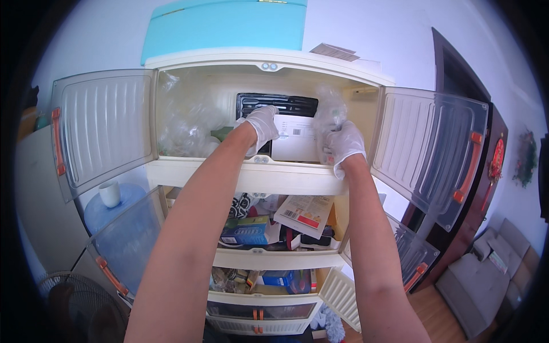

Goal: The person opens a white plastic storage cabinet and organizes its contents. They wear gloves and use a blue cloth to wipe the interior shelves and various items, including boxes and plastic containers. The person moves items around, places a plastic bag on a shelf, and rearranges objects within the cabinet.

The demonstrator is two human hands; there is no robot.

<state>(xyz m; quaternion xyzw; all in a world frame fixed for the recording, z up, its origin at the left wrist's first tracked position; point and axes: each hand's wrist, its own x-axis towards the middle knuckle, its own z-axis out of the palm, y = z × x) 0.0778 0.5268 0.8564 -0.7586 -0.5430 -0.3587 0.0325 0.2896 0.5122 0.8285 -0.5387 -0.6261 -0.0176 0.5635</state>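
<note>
Both of my hands wear thin translucent gloves and reach into the top compartment of a cream plastic cabinet [291,176]. My left hand [262,125] grips the upper left edge of a white box [296,143] that bears print and a barcode. On the box's other side, my right hand [346,143] has its fingers on a bunched clear plastic bag [329,112], whose contents are hard to make out. A black molded plastic tray [296,103] leans against the back wall behind the box. More clear plastic bags [188,124] fill the compartment's left part, near a green item [221,133].
Transparent doors, left [107,128] and right [429,150], stand swung out. Lower shelves hold a blue box [246,231] and a printed white package [305,212]. A turquoise case [227,28] sits on top. Around are a fan [81,304], a water jug [122,214] with a cup [110,194], and a sofa [476,278].
</note>
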